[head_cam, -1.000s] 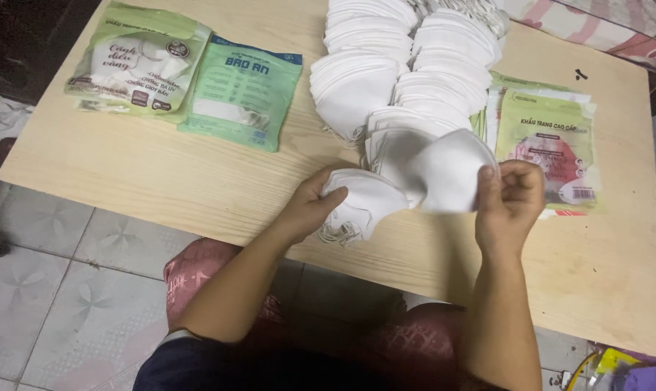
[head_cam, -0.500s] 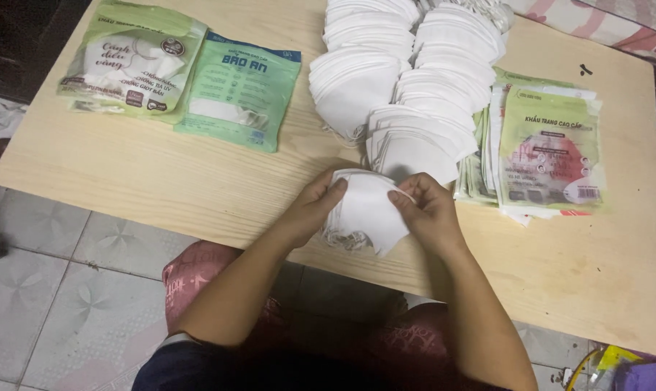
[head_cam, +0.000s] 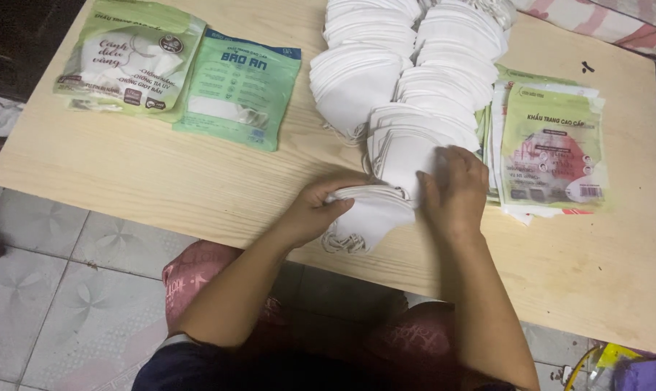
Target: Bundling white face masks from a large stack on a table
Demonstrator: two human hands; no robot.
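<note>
My left hand [head_cam: 315, 210] grips a small stack of folded white face masks [head_cam: 371, 217] lying at the near edge of the wooden table [head_cam: 198, 181]. My right hand [head_cam: 455, 185] rests on the right side of that stack, fingers also touching the front of a longer fanned row of white masks [head_cam: 408, 137]. Ear loops hang from the held stack over the table's front edge. Two long rows of white masks [head_cam: 386, 58] run away toward the far edge.
A pile of flat green and red mask bags [head_cam: 552, 148] lies to the right of the rows. Two filled green packets [head_cam: 129, 58], [head_cam: 241, 87] lie at far left. Tiled floor [head_cam: 45, 304] is below left; a red patterned cushion [head_cam: 219, 279] under me.
My right hand came in from the right, where it held a mask up, and now presses on the stack. The stack sits flatter and closer to the fanned row.
</note>
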